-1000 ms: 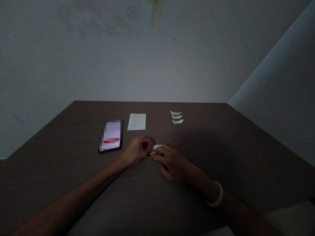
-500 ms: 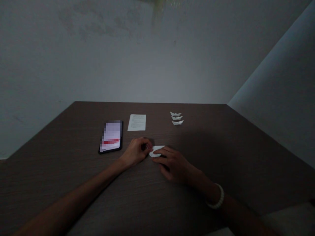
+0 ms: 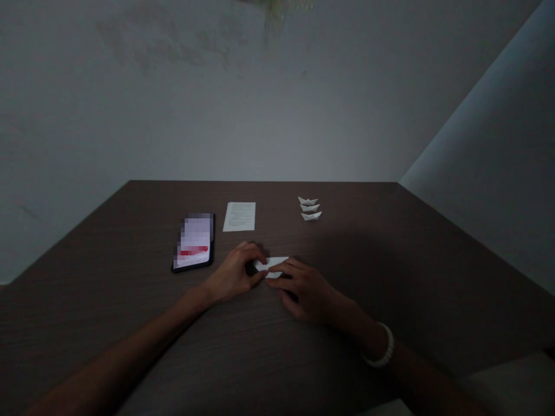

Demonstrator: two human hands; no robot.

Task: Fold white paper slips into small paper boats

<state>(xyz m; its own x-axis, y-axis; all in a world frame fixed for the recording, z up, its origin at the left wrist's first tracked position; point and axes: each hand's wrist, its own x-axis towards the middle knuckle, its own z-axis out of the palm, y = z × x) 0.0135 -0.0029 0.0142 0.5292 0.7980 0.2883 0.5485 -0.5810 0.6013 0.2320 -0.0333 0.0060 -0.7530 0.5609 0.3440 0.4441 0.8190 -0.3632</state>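
Since half a second ago the left hand (image 3: 234, 273) has slid a little toward the person and to the left, and more of the folded white paper (image 3: 272, 266) now shows between the two hands, its left tip poking out past the left fingertips. The right hand (image 3: 304, 289) sits almost where it was, fingers curled down over the near edge of the paper. Both hands are closed in a pinch on that paper, the left at its left end, the right at its middle and right end; it lies on or just above the dark wooden table (image 3: 390, 266), slightly in front of the person's centre, though the dim light hides whether it touches the top.

Farther back, a phone (image 3: 194, 241) with a lit screen lies to the left of the hands, and a flat printed sheet (image 3: 240, 216) lies just beside it on the right. Three small paper boats (image 3: 310, 208) stand in a close row beyond the right hand, well apart from it. A pale beaded bracelet (image 3: 382, 345) circles the right wrist. Nothing lies between the hands and these things.
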